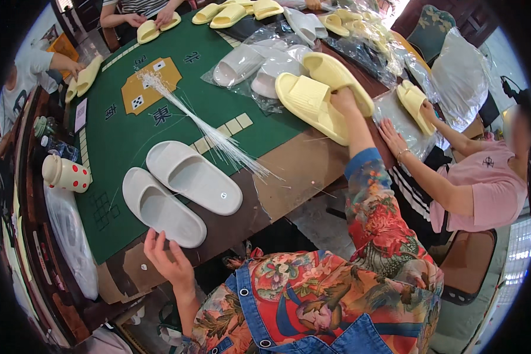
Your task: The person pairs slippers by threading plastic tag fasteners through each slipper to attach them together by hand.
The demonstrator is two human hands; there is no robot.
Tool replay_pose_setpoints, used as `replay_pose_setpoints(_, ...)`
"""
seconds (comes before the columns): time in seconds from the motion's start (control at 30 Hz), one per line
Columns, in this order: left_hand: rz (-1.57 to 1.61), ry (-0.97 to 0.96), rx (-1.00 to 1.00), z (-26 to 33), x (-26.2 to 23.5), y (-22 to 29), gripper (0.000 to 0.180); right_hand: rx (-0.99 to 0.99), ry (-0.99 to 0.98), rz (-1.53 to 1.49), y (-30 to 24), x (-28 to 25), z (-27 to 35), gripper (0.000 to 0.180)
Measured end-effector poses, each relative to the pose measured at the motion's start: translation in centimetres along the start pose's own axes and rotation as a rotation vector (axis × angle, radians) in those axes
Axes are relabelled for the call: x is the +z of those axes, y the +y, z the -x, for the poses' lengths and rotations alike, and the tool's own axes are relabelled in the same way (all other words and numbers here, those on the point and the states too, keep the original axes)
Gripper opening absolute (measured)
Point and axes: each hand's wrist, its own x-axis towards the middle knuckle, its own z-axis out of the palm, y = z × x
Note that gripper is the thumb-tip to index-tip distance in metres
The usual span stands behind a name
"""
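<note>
A pair of grey slide slippers (203, 180) lies on the near part of the table, toes pointing far left. My left hand (170, 262) is just below the nearer slipper's heel, fingers apart and holding nothing; whether a fingertip touches the sole I cannot tell. Out to the right, my right hand (345, 101) grips a pair of pale yellow slippers (312, 103) between their inner sides, its fingertips partly hidden. Just beyond them, more light grey slippers (242, 64) rest in clear plastic bags.
A bundle of thin white strips (200, 121) crosses the green table mat (112, 189). At the left edge stands a dotted cup (68, 174). Co-workers handle yellow slippers (416, 106) at the right, far left and far side. Bagged yellow slippers (351, 26) pile up far right.
</note>
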Motion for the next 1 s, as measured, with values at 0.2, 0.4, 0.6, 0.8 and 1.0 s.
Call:
replay_pose_setpoints(0.2,0.226,-0.455,0.548,-8.1,7.1,9.1,0.037,0.085,-0.011,0.028,-4.8,-2.8,2.4,0.04)
replay_pose_setpoints(0.4,-0.257,-0.786,0.453,-8.5,15.7,8.0,0.049,0.225,-0.26,-0.509,-9.5,-5.5,10.2,0.034)
replay_pose_setpoints(0.6,-0.144,-0.685,0.422,-8.3,16.1,7.6,0.051,0.404,-0.258,-0.811,-12.3,-2.8,10.9,0.044)
replay_pose_setpoints(0.8,-0.122,-0.542,0.346,-8.6,16.9,8.5,0.072,0.088,-0.012,-0.257,-10.5,-9.1,12.2,0.043)
replay_pose_setpoints(1.0,0.032,-0.437,0.531,-8.0,17.0,12.3,0.073,-0.199,-0.074,-0.513,-11.1,-7.0,14.9,0.02)
